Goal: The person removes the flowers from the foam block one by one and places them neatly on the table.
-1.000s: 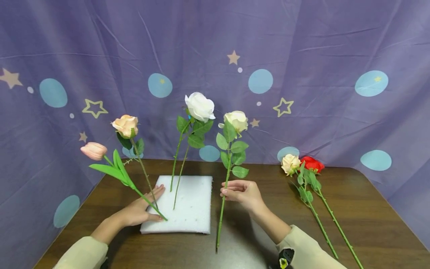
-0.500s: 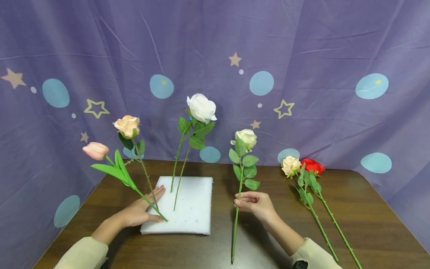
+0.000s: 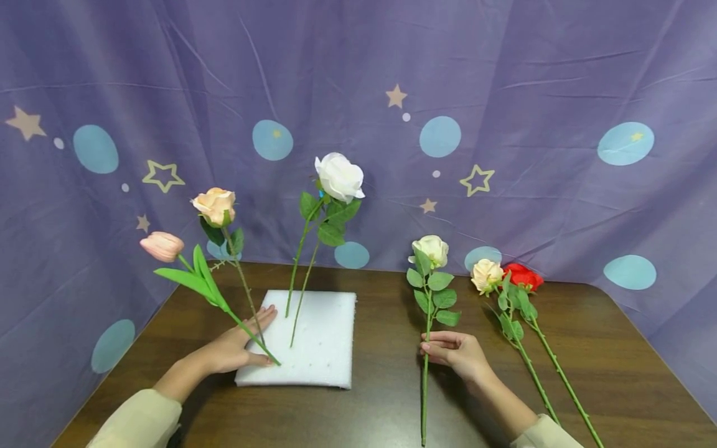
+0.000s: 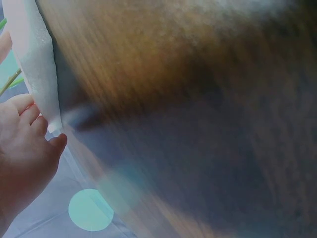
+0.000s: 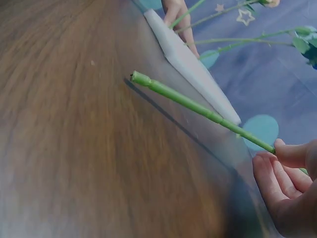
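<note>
My right hand pinches the stem of a pale cream-green rose between thumb and fingertips, right of the foam. In the right wrist view its cut green stem end hangs just above its shadow on the wood. My left hand rests on the left side of a white foam block, fingers spread and fairly straight. From the foam rise a pink tulip, a peach rose and a large white rose. Two stems run up toward the white bloom; whether a second flower hides there I cannot tell.
On the right of the brown wooden table lie a cream rose and a red rose, stems pointing toward me. Small holes mark the foam top. A purple curtain hangs behind the table.
My right hand has moved right and toward me with the cream-green rose, whose bloom is now lower and farther from the foam. The left hand has stayed on the foam.
</note>
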`<state>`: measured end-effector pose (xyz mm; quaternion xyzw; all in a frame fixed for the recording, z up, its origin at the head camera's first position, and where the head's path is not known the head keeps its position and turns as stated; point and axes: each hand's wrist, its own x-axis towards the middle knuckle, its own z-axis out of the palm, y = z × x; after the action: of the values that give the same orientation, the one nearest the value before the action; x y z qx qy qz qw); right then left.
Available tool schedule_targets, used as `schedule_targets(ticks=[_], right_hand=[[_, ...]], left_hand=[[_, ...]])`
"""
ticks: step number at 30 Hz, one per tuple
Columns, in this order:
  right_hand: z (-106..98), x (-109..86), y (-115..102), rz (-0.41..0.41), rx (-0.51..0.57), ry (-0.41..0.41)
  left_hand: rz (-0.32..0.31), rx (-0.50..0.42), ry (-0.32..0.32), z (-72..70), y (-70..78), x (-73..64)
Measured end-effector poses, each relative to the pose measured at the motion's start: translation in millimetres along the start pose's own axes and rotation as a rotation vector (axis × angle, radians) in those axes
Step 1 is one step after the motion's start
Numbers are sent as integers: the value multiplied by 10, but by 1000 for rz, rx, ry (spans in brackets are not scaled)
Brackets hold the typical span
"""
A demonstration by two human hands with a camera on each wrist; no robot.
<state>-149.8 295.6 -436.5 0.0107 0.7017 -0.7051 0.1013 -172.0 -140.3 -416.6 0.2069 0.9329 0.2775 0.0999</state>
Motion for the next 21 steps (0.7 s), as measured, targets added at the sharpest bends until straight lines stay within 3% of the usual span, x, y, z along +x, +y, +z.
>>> schedule_targets(ticks=[21], right_hand=[[-656, -238, 68, 85, -125, 149]], left_hand=[[-8, -25, -12, -3, -13, 0]])
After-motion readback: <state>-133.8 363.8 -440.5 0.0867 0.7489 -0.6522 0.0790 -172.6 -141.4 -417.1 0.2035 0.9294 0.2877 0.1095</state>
